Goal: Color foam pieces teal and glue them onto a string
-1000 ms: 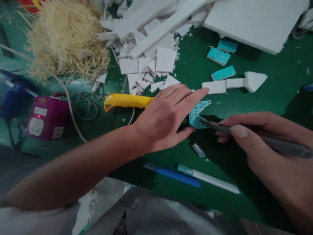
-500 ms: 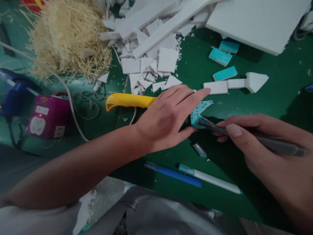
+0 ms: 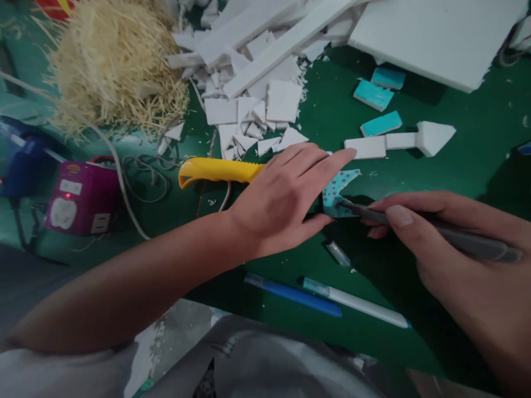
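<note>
My left hand (image 3: 286, 193) lies over a teal dotted piece with a forked, tail-like end (image 3: 338, 188), its fingers stretched out and the thumb along the lower edge. Under this hand the rest of the piece is hidden. Between the fingers and thumb of my right hand (image 3: 418, 226) is a dark grey pen (image 3: 460, 237), its thin tip touching the dotted piece. A yellow utility knife (image 3: 222, 170) extends from beneath my left hand. Close to the left fingertips are white foam blocks in a row (image 3: 365, 147). Below the piece lies a clear cap (image 3: 338, 253).
Blue (image 3: 294, 294) and white (image 3: 360, 305) pens lie near the table's front edge. White foam scraps (image 3: 249, 110), teal blocks (image 3: 381, 124) and a large foam slab (image 3: 435, 38) lie behind. Straw (image 3: 116, 66), cables and a purple power socket box (image 3: 83, 196) are at the left.
The pen tip and my right hand have shifted very slightly on the dotted piece. My left hand stays in the same place.
</note>
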`<state>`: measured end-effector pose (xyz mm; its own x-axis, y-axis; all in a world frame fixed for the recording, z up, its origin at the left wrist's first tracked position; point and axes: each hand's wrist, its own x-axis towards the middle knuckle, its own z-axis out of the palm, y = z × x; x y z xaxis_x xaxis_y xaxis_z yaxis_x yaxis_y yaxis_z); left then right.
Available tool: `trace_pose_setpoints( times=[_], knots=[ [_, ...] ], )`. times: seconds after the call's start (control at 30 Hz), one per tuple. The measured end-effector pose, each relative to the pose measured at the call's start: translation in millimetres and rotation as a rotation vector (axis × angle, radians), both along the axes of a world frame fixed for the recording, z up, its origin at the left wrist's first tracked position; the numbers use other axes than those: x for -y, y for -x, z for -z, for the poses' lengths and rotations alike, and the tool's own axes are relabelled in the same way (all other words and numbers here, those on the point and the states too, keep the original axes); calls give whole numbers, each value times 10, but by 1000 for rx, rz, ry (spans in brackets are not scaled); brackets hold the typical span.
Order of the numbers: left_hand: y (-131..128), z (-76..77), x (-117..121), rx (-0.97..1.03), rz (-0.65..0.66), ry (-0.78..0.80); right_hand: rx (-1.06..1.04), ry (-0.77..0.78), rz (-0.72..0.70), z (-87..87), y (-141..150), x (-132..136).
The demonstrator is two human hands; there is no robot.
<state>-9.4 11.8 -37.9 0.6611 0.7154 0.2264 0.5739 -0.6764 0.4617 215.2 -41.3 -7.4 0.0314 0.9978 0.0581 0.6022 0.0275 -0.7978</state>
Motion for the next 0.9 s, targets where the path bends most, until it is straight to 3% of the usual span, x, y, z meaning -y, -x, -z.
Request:
trace_pose_setpoints(
  times=[0.23, 0.43, 0.6, 0.9],
  knots=[
    [3, -2, 9, 2, -3, 13, -35, -71, -64, 59, -71, -36],
    [9, 13, 1, 4, 6, -9, -14, 66, 50, -32, -42, -4],
    [11, 11, -1, 0, 9, -11, -33, -12, -21, -9, -55, -12],
    [16, 18, -4, 8, 11, -10, -14, 27, 32, -40, -54, 14]
  ],
)
